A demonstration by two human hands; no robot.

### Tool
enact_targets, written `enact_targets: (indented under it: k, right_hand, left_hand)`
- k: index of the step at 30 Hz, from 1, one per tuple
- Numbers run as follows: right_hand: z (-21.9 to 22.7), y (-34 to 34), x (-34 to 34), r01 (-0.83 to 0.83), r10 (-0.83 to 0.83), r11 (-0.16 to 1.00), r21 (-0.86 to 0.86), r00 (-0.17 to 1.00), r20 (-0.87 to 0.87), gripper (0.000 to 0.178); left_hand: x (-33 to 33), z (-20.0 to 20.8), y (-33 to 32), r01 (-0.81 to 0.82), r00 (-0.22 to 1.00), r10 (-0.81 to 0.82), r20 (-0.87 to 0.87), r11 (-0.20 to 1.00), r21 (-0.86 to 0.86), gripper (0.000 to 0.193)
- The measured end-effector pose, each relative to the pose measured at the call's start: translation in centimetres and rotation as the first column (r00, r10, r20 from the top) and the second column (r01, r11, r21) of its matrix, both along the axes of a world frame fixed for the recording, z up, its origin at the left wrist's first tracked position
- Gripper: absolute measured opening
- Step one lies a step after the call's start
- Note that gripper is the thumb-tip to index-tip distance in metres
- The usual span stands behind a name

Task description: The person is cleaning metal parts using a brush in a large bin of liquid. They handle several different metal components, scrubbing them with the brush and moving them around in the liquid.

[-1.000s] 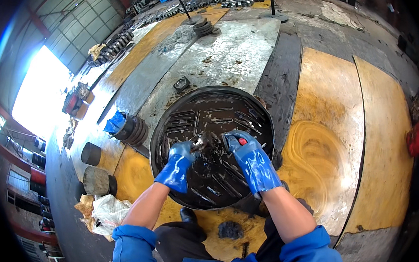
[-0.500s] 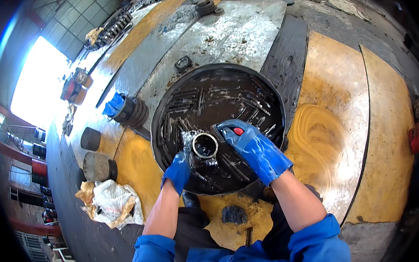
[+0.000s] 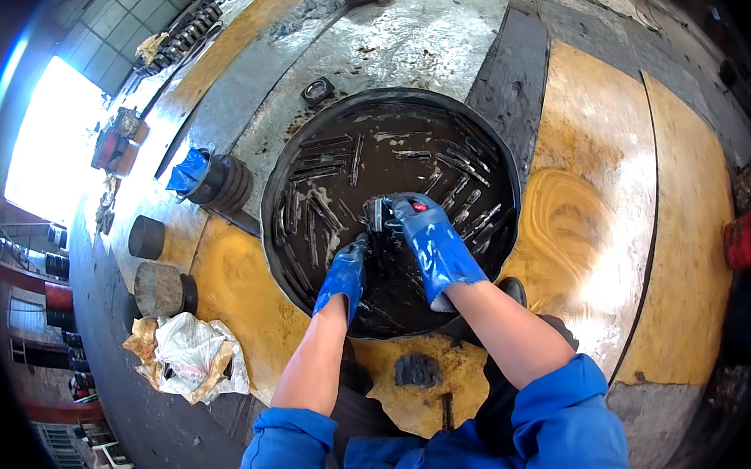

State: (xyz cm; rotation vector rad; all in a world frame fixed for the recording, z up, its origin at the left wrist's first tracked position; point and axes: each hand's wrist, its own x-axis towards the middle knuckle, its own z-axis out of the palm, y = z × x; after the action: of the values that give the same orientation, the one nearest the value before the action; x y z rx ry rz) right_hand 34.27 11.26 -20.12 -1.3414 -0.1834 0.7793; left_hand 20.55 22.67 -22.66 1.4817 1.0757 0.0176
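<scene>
A wide round pan [image 3: 279,151] of dark, oily liquid is in front of me, with several slim dark bars [image 3: 356,160] lying in it. Over its middle, my left hand [image 3: 344,277], in a blue glove, is closed on a metal ring-shaped part [image 3: 377,215], now tilted and mostly covered by the gloves. My right hand [image 3: 433,248], gloved too, is closed round a tool with a red handle end [image 3: 419,207] and is right up against the part. The tool's working end is hidden.
Left of the pan stand a ribbed black cylinder [image 3: 234,187] with a blue glove on it and stubby cylinders [image 3: 159,288]. A white plastic bag [image 3: 200,357] lies nearer. A square metal part [image 3: 318,91] sits beyond the rim. Yellowish boards [image 3: 599,162] cover the floor at right.
Both hands have moved away from me and closer together. The metal part has gone from facing up with its bore showing to tilted between the gloves. The view has shifted slightly.
</scene>
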Motion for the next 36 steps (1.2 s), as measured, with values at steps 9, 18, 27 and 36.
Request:
enact_targets:
  k: [9,18,27,36]
  right_hand:
    - [-2.0,-1.9,1.9,-0.113,0.138,0.988,-0.107,0.953,0.27,0.024]
    - [-2.1,-2.5,1.7,-0.066,0.068,0.998,0.019,0.984,-0.167,0.026]
    - [-2.5,-3.7,2.0,-0.301,0.357,0.921,-0.246,0.905,0.232,0.027]
    - [-4.5,-2.1,2.0,-0.245,0.239,0.969,0.03,0.962,0.135,0.027]
  left_hand:
    - [0.4,4.6,-2.5,0.084,0.989,-0.064,-0.136,0.986,0.143,0.067]
    - [0.2,-0.9,-0.3,0.151,0.985,-0.166,0.043,0.958,0.242,0.069]
    - [1.4,-1.4,-0.6,0.157,0.986,-0.161,0.05,0.984,0.08,0.074]
    - [1.7,-0.4,-0.8,0.007,0.992,0.017,0.124,0.982,-0.189,0.063]
